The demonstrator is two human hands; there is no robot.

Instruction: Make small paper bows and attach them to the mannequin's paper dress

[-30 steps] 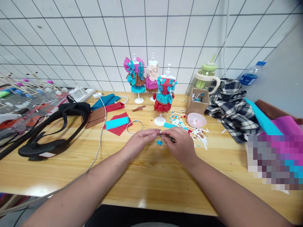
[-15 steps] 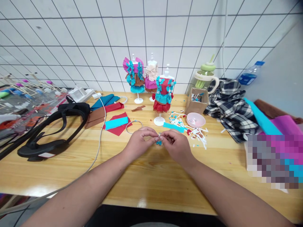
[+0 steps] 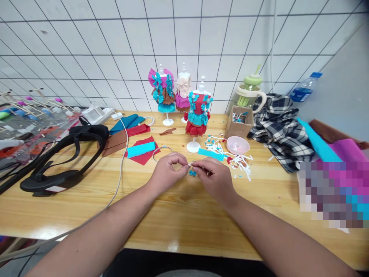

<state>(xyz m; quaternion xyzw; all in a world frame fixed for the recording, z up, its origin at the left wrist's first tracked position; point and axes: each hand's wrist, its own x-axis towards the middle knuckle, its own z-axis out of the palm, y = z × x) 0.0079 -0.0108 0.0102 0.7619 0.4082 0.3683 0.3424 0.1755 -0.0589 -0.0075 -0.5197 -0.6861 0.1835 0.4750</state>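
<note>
My left hand point(image 3: 170, 169) and my right hand point(image 3: 215, 175) meet fingertip to fingertip over the table, both pinched closed. Between them shows a small white strip point(image 3: 189, 165), too small to make out well. Just below the fingertips lies a small turquoise paper piece point(image 3: 192, 173), partly ruffled like a bow. Behind the hands stands a mini dress form point(image 3: 201, 104) in a red and turquoise crepe paper dress. A flat turquoise paper strip point(image 3: 211, 154) lies beyond my right hand, beside a heap of white paper scraps point(image 3: 240, 163).
Two more dressed forms point(image 3: 165, 90) stand by the tiled wall. To the right are a pink bowl point(image 3: 238, 145), a cardboard box point(image 3: 239, 125), a green-lidded cup point(image 3: 250, 90) and plaid cloth point(image 3: 284, 130). Folded coloured paper point(image 3: 141, 150), a cable and a black headset point(image 3: 83, 154) lie left.
The fingertips have drawn slightly apart, and a white strip now shows between them. The whole view has shifted a little; objects on the table stay in place.
</note>
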